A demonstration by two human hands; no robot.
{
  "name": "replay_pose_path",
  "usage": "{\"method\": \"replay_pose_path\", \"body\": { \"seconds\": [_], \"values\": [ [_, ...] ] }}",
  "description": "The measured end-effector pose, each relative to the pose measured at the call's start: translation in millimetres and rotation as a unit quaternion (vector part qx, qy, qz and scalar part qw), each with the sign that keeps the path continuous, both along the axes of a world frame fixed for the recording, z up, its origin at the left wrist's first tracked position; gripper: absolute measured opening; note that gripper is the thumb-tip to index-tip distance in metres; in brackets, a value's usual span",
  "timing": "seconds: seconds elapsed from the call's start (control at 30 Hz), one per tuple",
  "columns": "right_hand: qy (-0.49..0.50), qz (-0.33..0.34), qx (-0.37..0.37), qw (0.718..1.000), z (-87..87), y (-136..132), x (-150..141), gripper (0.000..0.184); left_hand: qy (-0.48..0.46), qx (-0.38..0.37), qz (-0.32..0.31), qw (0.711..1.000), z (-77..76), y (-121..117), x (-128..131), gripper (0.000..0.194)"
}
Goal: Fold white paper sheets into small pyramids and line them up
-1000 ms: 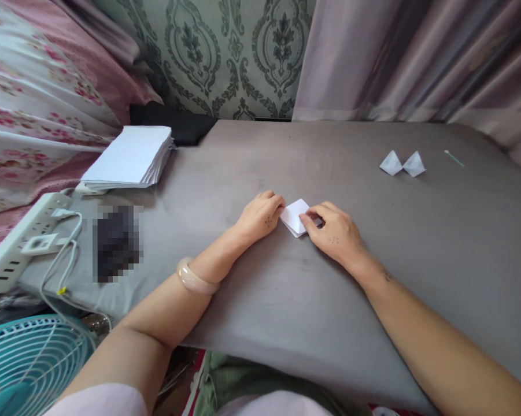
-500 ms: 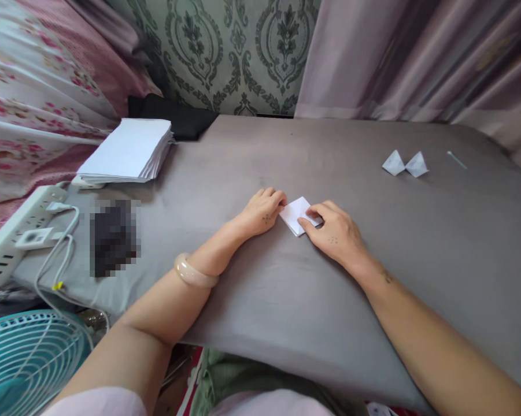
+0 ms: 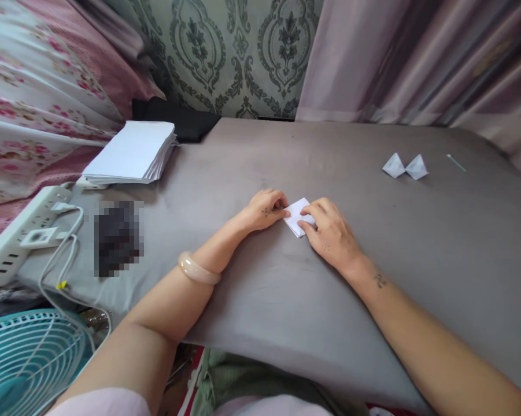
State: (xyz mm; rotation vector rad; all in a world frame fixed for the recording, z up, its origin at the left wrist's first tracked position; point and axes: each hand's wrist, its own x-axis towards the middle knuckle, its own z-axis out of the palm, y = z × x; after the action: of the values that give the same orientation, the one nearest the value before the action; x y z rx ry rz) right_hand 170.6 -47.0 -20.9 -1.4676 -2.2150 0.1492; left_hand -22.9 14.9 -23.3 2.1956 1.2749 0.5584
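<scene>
A small folded square of white paper (image 3: 295, 218) lies on the grey cloth surface, one corner pointing away from me. At its left corner, the thumb and fingers of my left hand (image 3: 266, 210) are closed on the edge. My right hand (image 3: 333, 231) covers the right part of the paper, with thumb and index finger bent together on its upper face. The paper's right corner is hidden under that hand. Farther off to the right stand two joined folded-paper points (image 3: 405, 167), white with faint marks.
A stack of white paper (image 3: 132, 151) sits at the back left, in front of a black folded item (image 3: 177, 120). A power strip (image 3: 23, 234) with white cables lies along the left edge, above a teal fan (image 3: 30, 358). A thin stick (image 3: 456, 163) lies far right.
My left thumb has come onto the paper's left corner. The fingers of my right hand have shifted slightly left over the paper. The view has moved a little.
</scene>
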Motion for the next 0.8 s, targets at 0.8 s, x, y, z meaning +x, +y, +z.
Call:
{"method": "replay_pose_path", "body": {
  "seconds": [0.8],
  "values": [
    [-0.193,0.128,-0.041,0.972,25.0,-28,0,0.053,0.182,0.149,-0.179,0.955,19.7,-46,-16,0.056]
  ]
}}
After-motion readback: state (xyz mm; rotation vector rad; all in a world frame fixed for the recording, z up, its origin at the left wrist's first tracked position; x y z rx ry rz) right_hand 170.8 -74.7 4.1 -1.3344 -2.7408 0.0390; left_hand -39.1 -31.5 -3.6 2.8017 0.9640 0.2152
